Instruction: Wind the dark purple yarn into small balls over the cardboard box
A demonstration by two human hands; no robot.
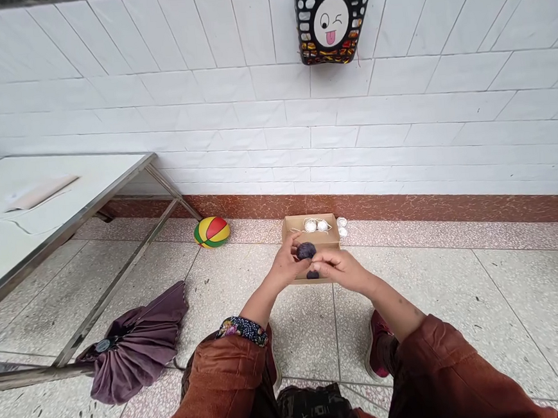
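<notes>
Left hand (284,261): curled around a dark ball (306,250), which is above the box (328,238).
Right hand (344,270): thumb and fingertips drawn together at the ball's lower edge; too small to tell whether they pinch a strand.
Near part of box: a second dark ball (312,274) shows below the hands.
Far part of box: two white balls (316,226) lie side by side, loose string about them.
Done: apparently, three balls in the box.
Left: the held ball, seemingly mid-handling, not yet set down.
</notes>
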